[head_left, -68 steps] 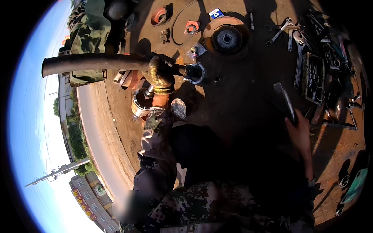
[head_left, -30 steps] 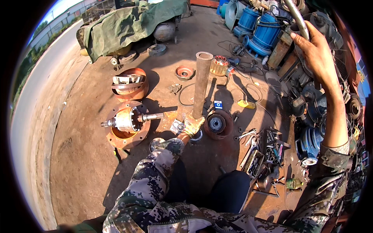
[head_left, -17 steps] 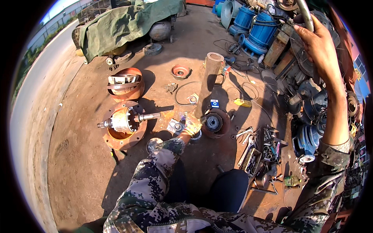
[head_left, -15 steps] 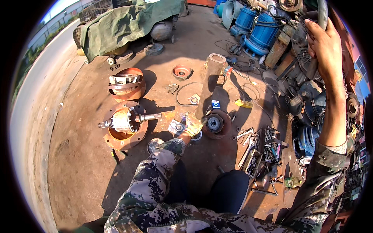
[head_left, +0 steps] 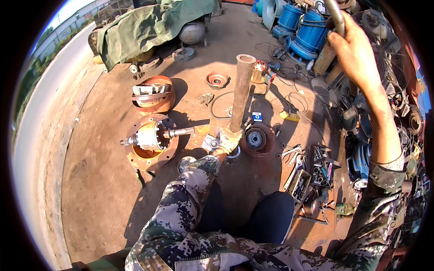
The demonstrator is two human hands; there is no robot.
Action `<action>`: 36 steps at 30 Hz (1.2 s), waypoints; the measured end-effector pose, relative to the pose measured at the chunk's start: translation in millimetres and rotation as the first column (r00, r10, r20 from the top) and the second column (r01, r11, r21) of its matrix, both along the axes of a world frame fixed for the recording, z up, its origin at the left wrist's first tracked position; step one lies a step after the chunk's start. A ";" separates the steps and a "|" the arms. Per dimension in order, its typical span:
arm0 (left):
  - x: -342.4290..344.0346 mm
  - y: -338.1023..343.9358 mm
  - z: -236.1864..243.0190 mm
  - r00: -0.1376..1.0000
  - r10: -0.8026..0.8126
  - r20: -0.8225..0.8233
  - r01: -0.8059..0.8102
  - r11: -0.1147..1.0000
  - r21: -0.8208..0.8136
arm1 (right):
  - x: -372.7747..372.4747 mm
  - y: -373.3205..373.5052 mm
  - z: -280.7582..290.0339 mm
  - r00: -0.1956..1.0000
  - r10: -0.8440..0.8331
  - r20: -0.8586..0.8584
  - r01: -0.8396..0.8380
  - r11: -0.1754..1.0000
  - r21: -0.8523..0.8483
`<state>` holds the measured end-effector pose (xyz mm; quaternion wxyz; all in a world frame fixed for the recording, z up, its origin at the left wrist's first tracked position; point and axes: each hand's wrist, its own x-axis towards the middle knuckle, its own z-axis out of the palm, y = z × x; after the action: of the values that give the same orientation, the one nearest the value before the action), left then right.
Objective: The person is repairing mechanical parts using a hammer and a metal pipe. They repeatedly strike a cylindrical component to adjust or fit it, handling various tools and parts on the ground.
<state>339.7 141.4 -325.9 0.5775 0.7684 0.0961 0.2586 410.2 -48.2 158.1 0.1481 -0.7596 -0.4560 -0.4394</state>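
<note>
A long rusty steel pipe [head_left: 242, 92] stands nearly upright in front of me. My left hand [head_left: 230, 140], in a stained work glove, is closed around its lower end. Just right of that hand sits a round rusty housing [head_left: 271, 143] with a dark ringed hub [head_left: 256, 138] in its middle. Raised at the upper right, my bare right hand [head_left: 355, 54] grips a grey metal bar [head_left: 334, 16], whose upper end runs out of the picture. Beside the left hand lie a bearing on paper [head_left: 211, 142] and a pale ring [head_left: 233, 153].
At left a motor rotor [head_left: 151, 135] lies across a rusty flange [head_left: 135, 156]. Wrenches [head_left: 291, 151] and a tray of sockets [head_left: 322, 169] lie right. Blue pumps [head_left: 309, 36], cables [head_left: 300, 101] and a yellow box [head_left: 289, 116] are farther off. A green tarp [head_left: 144, 31] covers machinery.
My right hand has swung left and inward with the bar. The pipe looks more upright, with my left hand still around its lower end. The whole view has shifted slightly.
</note>
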 end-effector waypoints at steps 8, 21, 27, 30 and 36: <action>30.7 28.2 -13.9 0.991 -0.104 0.083 0.110 0.991 -0.078 | -15.2 -112.8 -128.2 0.704 -0.233 -0.671 0.171 0.973 -0.158; 13.6 133.4 11.4 0.996 0.087 -0.020 -0.082 0.801 -0.593 | -241.9 -196.0 -576.3 -0.470 0.112 -0.876 0.313 0.949 -0.046; 4.9 159.9 -4.5 0.994 0.103 -0.034 -0.104 0.815 -0.570 | -314.6 -213.5 -643.6 -0.518 0.153 -0.842 0.236 0.971 0.032; 4.0 166.0 -14.5 0.996 0.054 0.074 -0.004 0.835 -0.550 | -327.4 -224.1 -654.3 -0.494 0.061 -0.868 0.173 0.984 -0.029; 1.3 162.6 -7.0 0.990 -0.045 0.137 0.112 0.842 -0.528 | -345.8 -225.2 -670.8 -0.449 -0.020 -0.893 0.169 0.980 -0.107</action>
<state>341.0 304.1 -332.9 0.7832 0.5637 0.0981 0.2432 64.4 -273.3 -512.6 0.4572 -0.8038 -0.0253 0.3799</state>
